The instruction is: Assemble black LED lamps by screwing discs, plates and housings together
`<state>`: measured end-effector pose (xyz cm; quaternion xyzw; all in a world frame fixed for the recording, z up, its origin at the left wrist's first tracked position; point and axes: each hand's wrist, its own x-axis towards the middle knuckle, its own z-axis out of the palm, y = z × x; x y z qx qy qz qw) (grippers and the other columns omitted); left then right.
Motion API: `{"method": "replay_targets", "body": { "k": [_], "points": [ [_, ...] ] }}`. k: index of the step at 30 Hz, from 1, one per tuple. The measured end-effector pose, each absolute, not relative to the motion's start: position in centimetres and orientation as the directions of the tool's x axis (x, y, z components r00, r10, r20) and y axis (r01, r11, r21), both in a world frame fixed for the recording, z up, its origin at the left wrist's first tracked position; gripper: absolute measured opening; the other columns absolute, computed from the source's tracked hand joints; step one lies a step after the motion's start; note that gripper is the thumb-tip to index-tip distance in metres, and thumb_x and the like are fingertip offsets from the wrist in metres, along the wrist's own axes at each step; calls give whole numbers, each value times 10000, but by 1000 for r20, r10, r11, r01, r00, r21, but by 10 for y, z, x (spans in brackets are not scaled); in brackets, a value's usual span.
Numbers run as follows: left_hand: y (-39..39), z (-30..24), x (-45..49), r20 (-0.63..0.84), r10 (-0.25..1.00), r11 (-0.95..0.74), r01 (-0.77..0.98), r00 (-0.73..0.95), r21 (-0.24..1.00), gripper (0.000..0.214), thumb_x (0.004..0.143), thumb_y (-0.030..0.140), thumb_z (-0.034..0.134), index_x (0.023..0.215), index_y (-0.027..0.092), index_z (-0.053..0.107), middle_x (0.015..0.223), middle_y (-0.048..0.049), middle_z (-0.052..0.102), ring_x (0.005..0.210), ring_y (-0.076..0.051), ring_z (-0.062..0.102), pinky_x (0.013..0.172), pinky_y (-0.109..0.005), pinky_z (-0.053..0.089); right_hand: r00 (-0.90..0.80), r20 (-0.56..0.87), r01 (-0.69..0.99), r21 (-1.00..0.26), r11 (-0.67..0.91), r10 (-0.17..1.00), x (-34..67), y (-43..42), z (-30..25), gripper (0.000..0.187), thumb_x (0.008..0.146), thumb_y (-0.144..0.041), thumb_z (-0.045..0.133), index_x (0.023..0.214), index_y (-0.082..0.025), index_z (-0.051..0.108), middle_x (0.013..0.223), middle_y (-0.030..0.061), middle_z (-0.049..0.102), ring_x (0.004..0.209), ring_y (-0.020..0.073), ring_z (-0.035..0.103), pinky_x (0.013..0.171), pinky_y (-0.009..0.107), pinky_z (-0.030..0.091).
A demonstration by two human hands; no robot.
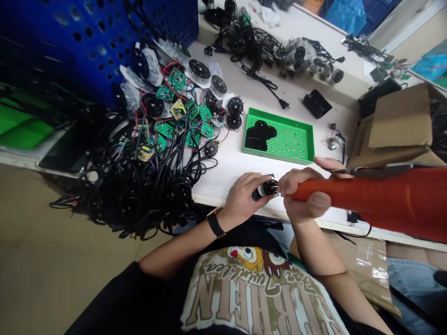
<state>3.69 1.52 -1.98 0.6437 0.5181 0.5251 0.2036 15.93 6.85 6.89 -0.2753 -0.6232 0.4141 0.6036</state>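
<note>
Tapering, rounded orange tool (370,197) in right hand (301,208).

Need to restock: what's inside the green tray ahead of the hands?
Black parts sit at the left of the green tray; small shiny pieces lie scattered rightward. Anything beneath the black parts is covered from view.

Near the front edge of the bench (216,182), the left grip (244,193) is around a part (268,187); just to its right, the right grip (296,210) is around a power tool (380,197), which reaches off rightward. Behind them lies a tray (279,157), discs (256,138) in its left end and what may be screws (295,144) scattered over the rest. Left of the tray is a heap of circuit boards (178,81), with cables (139,195) in front, hanging over the edge, and a crate (171,21) behind. Cords (251,42) lie behind the tray; a cardboard box (401,116) stands to its right.
</note>
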Motion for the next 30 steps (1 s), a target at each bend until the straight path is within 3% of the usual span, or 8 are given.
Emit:
{"method": "replay_targets", "body": {
  "k": [2, 4, 9, 14, 20, 25, 30],
  "points": [
    [16, -17, 37, 472, 878, -386, 462, -81, 798, 394, 902, 327, 814, 1263, 230, 691, 1145, -87, 768, 1083, -251, 715, 968, -437, 582, -19, 603, -308, -763, 569, 798, 151, 69, 72, 295, 919, -566, 666, 1088, -331, 606, 531, -106, 509, 345, 113, 433, 365, 250, 426],
    [17, -14, 37, 473, 879, -393, 463, -66, 795, 420, 885, 305, 832, 1269, 226, 682, 1150, -88, 771, 1077, -254, 714, 974, -446, 577, 35, 590, -378, -739, 557, 807, 147, 70, 76, 236, 922, -499, 689, 1048, -306, 634, 546, -98, 515, 363, 103, 442, 376, 235, 441],
    [15, -1, 34, 521, 853, -444, 468, -41, 764, 485, 859, 310, 861, 1289, 211, 661, 1241, -107, 751, 1188, -280, 675, 1082, -503, 524, 156, 548, -360, -744, 563, 822, 159, 74, 91, 333, 922, -585, 652, 1105, -307, 645, 558, -98, 458, 380, 94, 420, 393, 226, 454],
    [15, 18, 24, 422, 902, -335, 472, -89, 815, 501, 810, 322, 902, 1261, 241, 701, 1114, -89, 758, 1064, -270, 691, 954, -443, 579, 236, 511, -294, -773, 562, 826, 169, 81, 95, 352, 931, -609, 611, 1111, -307, 624, 562, -100, 440, 385, 97, 406, 400, 236, 436],
    [44, 24, 8, 306, 932, -199, 436, -192, 878, 467, 818, 274, 883, 1253, 233, 718, 1175, -81, 764, 1072, -241, 698, 1003, -436, 565, 223, 501, -340, -764, 549, 836, 171, 90, 83, 375, 900, -544, 685, 1150, -272, 621, 547, -107, 506, 383, 108, 465, 405, 248, 456],
    [76, 8, 6, 172, 959, -111, 259, -226, 959, 471, 810, 298, 878, 1236, 187, 709, 1083, -73, 777, 954, -201, 723, 864, -353, 596, 171, 499, -331, -783, 526, 850, 178, 99, 71, 416, 881, -507, 728, 1201, -261, 632, 556, -108, 552, 384, 107, 488, 405, 249, 465],
    [102, 11, 3, 235, 929, -68, 493, -287, 867, 465, 820, 299, 872, 1237, 174, 707, 1161, -104, 759, 999, -233, 699, 917, -407, 576, 147, 452, -282, -834, 475, 880, 188, 105, 64, 425, 880, -507, 726, 1209, -253, 640, 563, -102, 560, 443, 115, 517, 489, 262, 489]
  ]
}}
